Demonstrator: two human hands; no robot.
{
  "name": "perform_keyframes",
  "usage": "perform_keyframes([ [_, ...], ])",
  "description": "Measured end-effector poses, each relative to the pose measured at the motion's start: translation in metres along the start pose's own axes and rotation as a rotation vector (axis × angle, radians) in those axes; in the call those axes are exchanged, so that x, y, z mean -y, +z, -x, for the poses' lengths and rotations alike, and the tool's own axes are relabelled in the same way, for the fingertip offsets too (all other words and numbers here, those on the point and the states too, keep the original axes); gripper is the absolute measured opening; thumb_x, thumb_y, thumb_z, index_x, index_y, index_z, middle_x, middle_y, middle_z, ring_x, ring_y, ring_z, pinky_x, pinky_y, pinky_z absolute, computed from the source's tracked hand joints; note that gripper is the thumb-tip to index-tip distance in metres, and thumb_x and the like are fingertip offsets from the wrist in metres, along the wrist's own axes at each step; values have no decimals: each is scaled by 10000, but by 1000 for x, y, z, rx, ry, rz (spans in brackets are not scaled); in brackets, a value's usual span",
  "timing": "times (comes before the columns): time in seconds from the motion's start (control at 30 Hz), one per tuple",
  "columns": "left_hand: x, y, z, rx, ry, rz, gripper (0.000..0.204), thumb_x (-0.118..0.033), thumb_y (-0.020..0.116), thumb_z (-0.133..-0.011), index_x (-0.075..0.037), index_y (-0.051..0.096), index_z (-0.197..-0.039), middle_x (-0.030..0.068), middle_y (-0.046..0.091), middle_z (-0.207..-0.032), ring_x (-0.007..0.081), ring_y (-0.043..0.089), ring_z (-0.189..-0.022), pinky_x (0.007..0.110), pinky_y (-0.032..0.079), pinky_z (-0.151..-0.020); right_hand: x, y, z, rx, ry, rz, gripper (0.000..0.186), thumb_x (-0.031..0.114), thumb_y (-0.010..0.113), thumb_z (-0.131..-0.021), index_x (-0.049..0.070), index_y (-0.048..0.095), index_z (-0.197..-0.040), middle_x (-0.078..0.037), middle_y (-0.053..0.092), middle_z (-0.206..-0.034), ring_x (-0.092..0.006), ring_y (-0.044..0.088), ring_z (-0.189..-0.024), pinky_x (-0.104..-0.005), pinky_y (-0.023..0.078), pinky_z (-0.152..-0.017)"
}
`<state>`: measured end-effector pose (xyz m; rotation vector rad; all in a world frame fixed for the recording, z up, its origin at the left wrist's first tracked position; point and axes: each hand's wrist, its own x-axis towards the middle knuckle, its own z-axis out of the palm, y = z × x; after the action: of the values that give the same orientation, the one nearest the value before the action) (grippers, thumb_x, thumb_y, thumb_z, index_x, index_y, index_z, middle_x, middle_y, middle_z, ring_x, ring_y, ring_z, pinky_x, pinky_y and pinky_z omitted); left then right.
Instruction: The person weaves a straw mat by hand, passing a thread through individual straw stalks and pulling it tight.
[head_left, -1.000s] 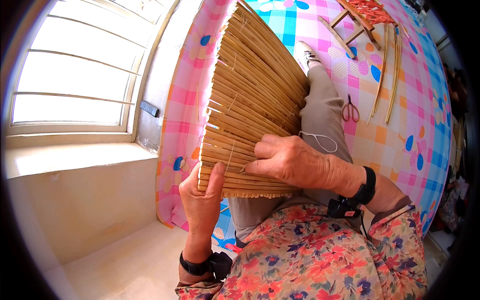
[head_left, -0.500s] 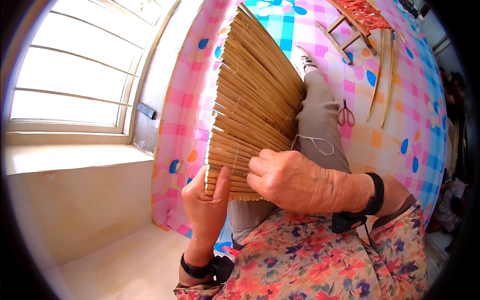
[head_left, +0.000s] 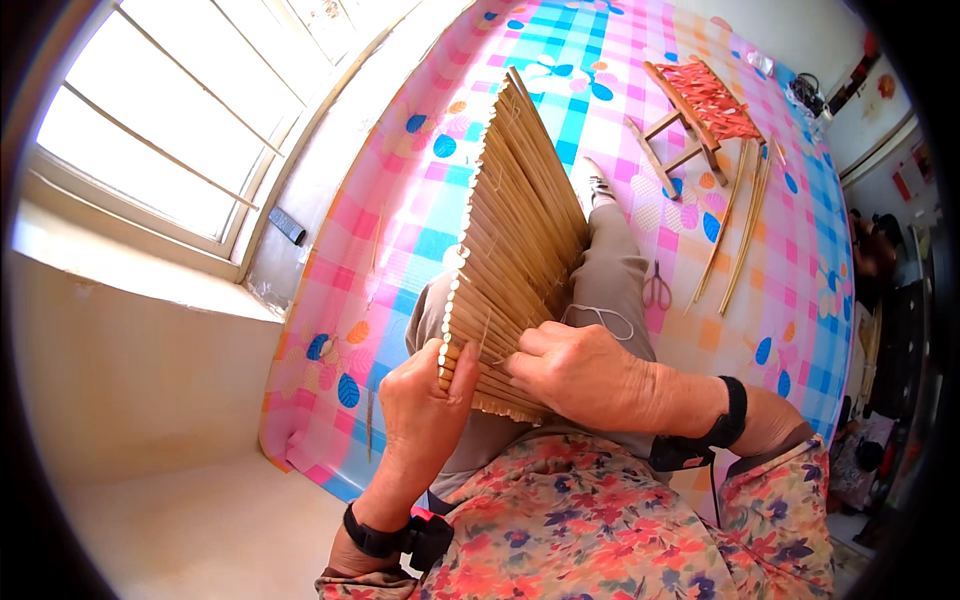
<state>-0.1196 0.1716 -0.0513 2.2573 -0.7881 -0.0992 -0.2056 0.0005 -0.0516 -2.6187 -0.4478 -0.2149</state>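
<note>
- A barred window point(head_left: 165, 120) stands bright at the far left.
- A dark remote control point(head_left: 287, 226) rests on the ledge just beside the window.
- The left hand point(head_left: 428, 395) has its grip closed on the mat's near left corner, thumb on top.
- The stick mat point(head_left: 518, 215), thin rods joined by threads, slants over the person's lap, its right side along the right trouser leg point(head_left: 612, 255).
- The right hand point(head_left: 585, 370) is at the mat's near part, fingers curled together beside a thread end; whether its grip pinches the thread cannot be told.
- A white cord point(head_left: 622, 318) loops over the right thigh.
- Red-handled scissors point(head_left: 657, 290) lie on the checked sheet point(head_left: 725, 355).
- Loose sticks point(head_left: 742, 240) lie beside a red-seated stool point(head_left: 680, 118).
</note>
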Motion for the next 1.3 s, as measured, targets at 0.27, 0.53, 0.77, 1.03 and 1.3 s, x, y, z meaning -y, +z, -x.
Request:
perform_keyframes([
  [0.27,1,1,3,-4,4,38,275,-168,623,-860,40,525,-709,188,494,-539,244,356,-439,328,366,-440,-1,-18,8,228,159,-115,116,66,548,-759,16,506,-855,-162,600,-719,-336,640,-723,-406,522,-614],
  [0.53,-10,0,-3,-21,27,60,306,-150,637,-842,30,462,-667,198,459,-541,310,327,-465,349,345,-432,1,-15,10,143,209,-138,84,63,535,-786,32,533,-865,-146,605,-721,-326,625,-711,-398,503,-580],
  [0.77,-14,0,-5,-1,51,24,294,-135,639,-840,29,465,-669,184,453,-536,284,315,-460,341,339,-429,0,-27,8,186,161,-31,87,40,543,-726,32,515,-807,-133,622,-731,-316,643,-699,-395,518,-567],
  [1.03,-16,1,-3,19,-16,78,254,-113,635,-842,32,491,-692,163,480,-545,210,359,-443,320,351,-435,3,-28,9,202,158,-33,101,33,555,-708,28,511,-799,-130,618,-726,-307,645,-702,-384,520,-563],
  [1.3,-19,1,-2,26,-2,67,233,-104,631,-842,37,503,-707,164,494,-560,208,384,-446,317,362,-443,2,-27,11,170,137,-49,114,45,566,-702,23,506,-797,-133,616,-725,-302,645,-708,-366,522,-554],
])
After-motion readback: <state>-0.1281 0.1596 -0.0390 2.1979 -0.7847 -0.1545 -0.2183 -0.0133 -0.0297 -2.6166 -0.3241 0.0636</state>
